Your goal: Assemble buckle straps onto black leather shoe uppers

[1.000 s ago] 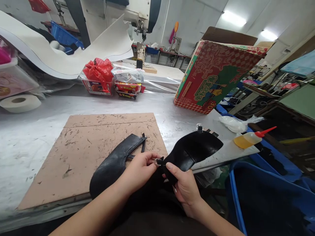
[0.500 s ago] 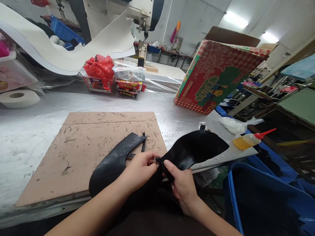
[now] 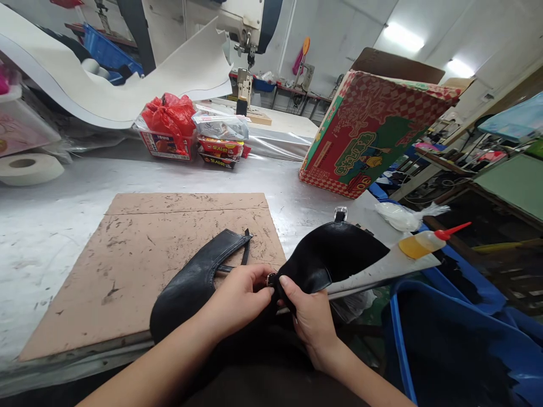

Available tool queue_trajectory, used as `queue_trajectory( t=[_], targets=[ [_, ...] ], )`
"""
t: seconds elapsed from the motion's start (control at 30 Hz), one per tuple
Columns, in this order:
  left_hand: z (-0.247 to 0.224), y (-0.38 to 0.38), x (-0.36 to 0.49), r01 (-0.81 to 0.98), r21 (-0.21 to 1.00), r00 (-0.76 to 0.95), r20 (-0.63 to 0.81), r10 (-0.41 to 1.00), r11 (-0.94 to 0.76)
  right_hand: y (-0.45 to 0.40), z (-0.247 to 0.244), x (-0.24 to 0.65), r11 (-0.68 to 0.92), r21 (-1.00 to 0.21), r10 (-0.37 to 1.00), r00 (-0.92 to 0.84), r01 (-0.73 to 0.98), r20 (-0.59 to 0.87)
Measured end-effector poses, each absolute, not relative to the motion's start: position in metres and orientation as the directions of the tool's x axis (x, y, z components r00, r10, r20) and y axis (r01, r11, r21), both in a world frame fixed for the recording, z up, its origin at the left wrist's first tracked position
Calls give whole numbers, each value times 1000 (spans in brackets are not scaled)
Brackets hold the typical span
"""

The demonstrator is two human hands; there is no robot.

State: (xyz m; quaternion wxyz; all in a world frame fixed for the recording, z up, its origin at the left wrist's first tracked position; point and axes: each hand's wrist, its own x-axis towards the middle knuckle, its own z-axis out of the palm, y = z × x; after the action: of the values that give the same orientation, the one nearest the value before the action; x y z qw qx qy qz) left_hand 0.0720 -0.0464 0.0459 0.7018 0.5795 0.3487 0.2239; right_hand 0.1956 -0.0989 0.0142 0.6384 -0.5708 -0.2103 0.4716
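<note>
My left hand [image 3: 248, 294] pinches a small metal buckle [image 3: 270, 279] at the narrow end of a black leather piece [image 3: 339, 249]. Beside it, my right hand [image 3: 311, 311] grips the same piece, thumb on top. The piece spreads to the right over the table's edge, with a second buckle [image 3: 340, 213] standing at its top. Another black leather piece [image 3: 184, 288], curved and with a thin strap, lies on the cardboard sheet [image 3: 139, 265] left of my hands, partly behind my left forearm.
A red and green carton [image 3: 365, 135] stands at the back right. A glue bottle [image 3: 418, 245] with a red tip lies near the right edge, above a blue bin [image 3: 399, 339]. Food packs [image 3: 220, 148] and a paper roll [image 3: 27, 169] sit farther back.
The held leather piece has tilted slightly, and its top buckle has shifted a little left. Both hands keep their grip. The whole view has moved slightly.
</note>
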Motion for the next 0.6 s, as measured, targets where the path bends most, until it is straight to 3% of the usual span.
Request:
queue_trajectory(
  t=[0.23,0.4,0.6],
  targets=[
    [45,-38,71,159,968,639,-249,728,192,-102,16,197,-113,-929,871,414,-351,-263],
    [46,-36,75,279,959,584,-202,786,39,-103,19,196,-164,-889,858,383,-427,-342],
    [46,-36,78,342,939,492,-147,858,-36,-103,20,202,-176,-849,909,248,-498,-334]
  ],
)
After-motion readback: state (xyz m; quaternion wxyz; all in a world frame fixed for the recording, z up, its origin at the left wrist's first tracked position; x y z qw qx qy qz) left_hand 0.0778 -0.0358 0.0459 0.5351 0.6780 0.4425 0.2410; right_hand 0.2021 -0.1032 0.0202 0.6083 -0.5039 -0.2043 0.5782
